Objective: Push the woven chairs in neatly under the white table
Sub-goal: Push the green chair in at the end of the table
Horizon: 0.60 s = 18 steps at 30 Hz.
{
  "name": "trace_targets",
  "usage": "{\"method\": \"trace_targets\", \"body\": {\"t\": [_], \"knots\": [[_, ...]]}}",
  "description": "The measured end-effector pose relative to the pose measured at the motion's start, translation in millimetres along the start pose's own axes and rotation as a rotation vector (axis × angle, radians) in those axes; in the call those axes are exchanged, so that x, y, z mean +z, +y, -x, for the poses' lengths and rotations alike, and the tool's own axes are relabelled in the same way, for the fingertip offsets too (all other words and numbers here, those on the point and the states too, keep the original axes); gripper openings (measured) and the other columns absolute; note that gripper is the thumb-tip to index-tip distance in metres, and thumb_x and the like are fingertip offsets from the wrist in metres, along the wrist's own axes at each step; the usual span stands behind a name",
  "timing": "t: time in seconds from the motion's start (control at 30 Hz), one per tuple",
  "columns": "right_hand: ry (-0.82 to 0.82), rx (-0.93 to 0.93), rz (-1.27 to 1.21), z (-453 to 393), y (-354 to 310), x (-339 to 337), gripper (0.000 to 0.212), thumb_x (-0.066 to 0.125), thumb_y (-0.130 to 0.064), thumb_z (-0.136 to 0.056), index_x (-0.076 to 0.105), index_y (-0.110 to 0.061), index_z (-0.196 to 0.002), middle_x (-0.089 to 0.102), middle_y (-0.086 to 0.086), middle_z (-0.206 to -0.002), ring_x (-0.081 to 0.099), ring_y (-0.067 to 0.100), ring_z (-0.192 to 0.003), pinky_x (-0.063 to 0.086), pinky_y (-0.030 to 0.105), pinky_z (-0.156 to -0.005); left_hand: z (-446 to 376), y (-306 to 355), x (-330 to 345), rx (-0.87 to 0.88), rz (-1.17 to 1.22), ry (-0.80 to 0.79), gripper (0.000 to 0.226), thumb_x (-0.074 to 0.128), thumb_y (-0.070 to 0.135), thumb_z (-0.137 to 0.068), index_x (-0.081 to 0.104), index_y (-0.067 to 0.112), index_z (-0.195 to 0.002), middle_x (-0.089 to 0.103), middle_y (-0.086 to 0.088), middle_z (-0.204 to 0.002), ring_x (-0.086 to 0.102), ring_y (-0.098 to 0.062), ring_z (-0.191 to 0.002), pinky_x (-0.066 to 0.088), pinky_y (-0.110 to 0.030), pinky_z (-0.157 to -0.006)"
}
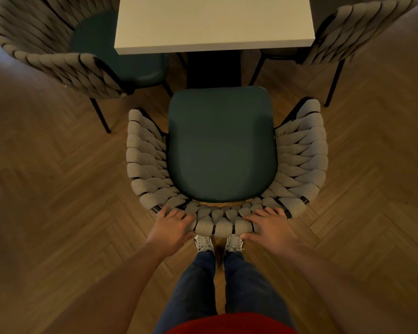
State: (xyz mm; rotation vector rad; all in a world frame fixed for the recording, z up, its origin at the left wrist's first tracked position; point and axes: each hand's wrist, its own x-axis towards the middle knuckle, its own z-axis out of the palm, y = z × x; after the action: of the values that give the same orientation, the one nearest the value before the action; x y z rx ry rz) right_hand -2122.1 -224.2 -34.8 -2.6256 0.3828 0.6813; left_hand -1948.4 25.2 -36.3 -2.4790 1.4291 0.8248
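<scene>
Gripping the woven backrest of the near chair (223, 153), left hand (170, 227) and right hand (272, 227) clamp its top rim, set apart. Chair stands short of the white table (212, 22), seat uncovered. Next: straight, even push toward table. No legible writing.

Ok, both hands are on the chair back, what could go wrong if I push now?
The middle chair may hit the table's dark pedestal, straight ahead of its seat. Its flared woven arms could also catch the left chair, which stands angled close by. The left hand and right hand look evenly placed, so skewing seems less likely.
</scene>
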Motion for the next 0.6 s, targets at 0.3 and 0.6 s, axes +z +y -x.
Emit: {"method": "trace_targets", "body": {"t": [0.3,0.6], "knots": [[-0.023,0.089,-0.135,-7.7,-6.0,-15.8,0.075,0.025,-0.080,-0.080,0.058,-0.033,-0.128,0.058,-0.011,-0.128,0.043,0.015,-0.125,0.029,0.040,-0.105,-1.3,6.2,-29.5,-0.133,0.231,0.001,0.051,0.045,0.059,-0.091,0.053,0.030,-0.133,0.053,0.007,-0.131,0.041,-0.016,-0.130,0.017,-0.040,-0.117],[0.021,-0.002,-0.181,-30.3,-62.6,-41.1,0.034,0.044,-0.045,-0.098,0.058,-0.028,-0.124,0.059,-0.008,-0.119,0.050,0.016,-0.117,0.037,0.037,-0.094,31.9,-9.2,-48.2,-0.378,0.467,0.241,0.023,0.047,0.037,-0.097,0.065,0.025,-0.102,0.060,0.007,-0.104,0.054,-0.015,-0.101,0.034,-0.032,-0.084]]}}
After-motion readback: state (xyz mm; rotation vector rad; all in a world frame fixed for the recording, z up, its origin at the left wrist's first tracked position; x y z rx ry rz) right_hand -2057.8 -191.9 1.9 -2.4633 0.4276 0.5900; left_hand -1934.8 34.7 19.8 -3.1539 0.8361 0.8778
